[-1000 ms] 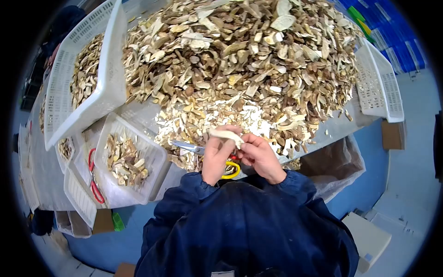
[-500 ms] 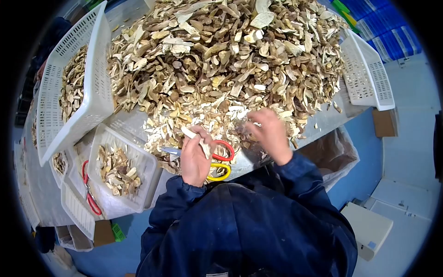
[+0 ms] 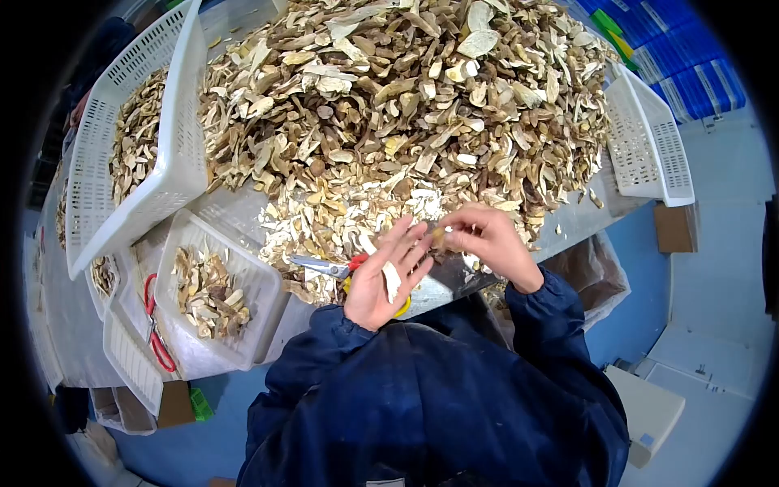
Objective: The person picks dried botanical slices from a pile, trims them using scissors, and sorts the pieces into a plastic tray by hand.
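My left hand (image 3: 380,280) is palm up with fingers spread, and a pale dried mushroom slice (image 3: 392,281) lies across its palm. Close to its fingertips, my right hand (image 3: 495,243) pinches a small brownish mushroom piece (image 3: 440,236) between thumb and fingers. Partly hidden behind my left hand lie scissors (image 3: 323,265) with a red handle. A yellow handle loop (image 3: 404,307) shows below the palm; whether it belongs to the same pair, I cannot tell. Beyond both hands rises a large heap of dried mushroom slices (image 3: 389,122), with paler small bits at its near edge.
A clear plastic tub (image 3: 272,300) with some slices stands at left, beside red-handled scissors (image 3: 154,325). A white slotted basket (image 3: 182,174) tilts at far left, and another white basket (image 3: 649,146) stands at right. Below the table edge sits a lined bin (image 3: 604,276).
My left hand has opened its fingers and shifted right, baring the slice on its palm. My right hand has come closer to it, now pinching a small piece.
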Demonstrator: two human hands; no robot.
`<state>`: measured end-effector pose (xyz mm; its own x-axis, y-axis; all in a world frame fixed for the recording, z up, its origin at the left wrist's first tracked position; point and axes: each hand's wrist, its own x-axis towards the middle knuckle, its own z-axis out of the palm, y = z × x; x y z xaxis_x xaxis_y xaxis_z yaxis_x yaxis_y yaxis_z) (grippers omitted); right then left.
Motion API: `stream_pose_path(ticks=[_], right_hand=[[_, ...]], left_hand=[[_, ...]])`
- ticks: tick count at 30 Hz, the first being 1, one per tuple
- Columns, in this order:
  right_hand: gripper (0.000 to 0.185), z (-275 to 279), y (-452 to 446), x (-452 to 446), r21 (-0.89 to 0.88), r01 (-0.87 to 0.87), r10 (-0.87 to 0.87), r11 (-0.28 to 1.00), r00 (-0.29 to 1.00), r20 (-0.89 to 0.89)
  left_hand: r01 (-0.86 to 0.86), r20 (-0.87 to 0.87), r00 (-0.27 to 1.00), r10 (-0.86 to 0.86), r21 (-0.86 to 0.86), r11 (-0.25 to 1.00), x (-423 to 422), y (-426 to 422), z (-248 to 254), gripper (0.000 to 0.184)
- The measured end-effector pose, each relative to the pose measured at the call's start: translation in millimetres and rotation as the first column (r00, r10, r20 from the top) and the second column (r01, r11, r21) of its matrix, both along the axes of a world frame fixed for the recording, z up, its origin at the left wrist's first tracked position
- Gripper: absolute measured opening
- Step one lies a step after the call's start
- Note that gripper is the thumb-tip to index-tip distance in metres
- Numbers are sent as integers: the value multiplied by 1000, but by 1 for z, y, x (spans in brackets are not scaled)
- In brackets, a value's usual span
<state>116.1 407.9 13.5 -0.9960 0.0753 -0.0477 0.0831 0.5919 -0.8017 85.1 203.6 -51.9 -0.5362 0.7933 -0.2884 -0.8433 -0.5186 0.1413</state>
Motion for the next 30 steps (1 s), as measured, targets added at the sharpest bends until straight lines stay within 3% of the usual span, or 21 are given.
stream_pose_path(ticks=[1, 3, 4, 8, 10, 13, 16, 20, 24, 27, 29, 30], right_hand=[[15, 6, -4, 1, -42, -36, 37, 998, 999, 23], [17, -19, 13, -6, 348, 105, -85, 932, 994, -73], [19, -29, 20, -8, 577, 167, -144, 800, 986, -85], [10, -60, 34, -12, 807, 123, -57, 578, 992, -110], [11, -53, 36, -14, 644, 172, -112, 745, 985, -134], [15, -29, 29, -12, 336, 219, -202, 916, 976, -84], [12, -10, 10, -4, 27, 190, -189, 981, 981, -34], [16, -20, 18, -6, -96, 277, -263, 956, 955, 137], [11, -3, 6, -1, -507, 304, -117, 806, 923, 368], [13, -5, -5, 4, -576, 233, 26, 784, 914, 405], [14, -19, -12, 8, -595, 94, 106, 798, 951, 292], [14, -15, -12, 8, -550, 150, 21, 822, 956, 292]], left_hand=[[15, 33, 999, -16, 34, 999, 2, 2, -1, 45], [38, 97, 995, -35, -23, 999, 4, 5, 3, 42], [47, 128, 991, -40, -50, 998, 4, 6, 5, 40], [61, 121, 988, -97, 275, 960, 10, -4, -30, 33], [64, 90, 988, -124, 492, 868, 8, -3, -37, 30], [55, 189, 979, -74, 104, 993, 10, -7, -24, 33], [123, 237, 968, -76, -189, 974, 4, 0, 10, 39], [120, 140, 984, -113, -40, 992, 6, -4, -9, 44], [113, 29, 993, -111, -84, 990, 9, -5, -5, 44], [106, -49, 992, -113, -133, 985, 11, 2, -1, 44], [105, -37, 993, -111, -140, 985, 13, 5, 0, 44], [106, -83, 990, -117, -125, 986, 12, 5, 1, 43]])
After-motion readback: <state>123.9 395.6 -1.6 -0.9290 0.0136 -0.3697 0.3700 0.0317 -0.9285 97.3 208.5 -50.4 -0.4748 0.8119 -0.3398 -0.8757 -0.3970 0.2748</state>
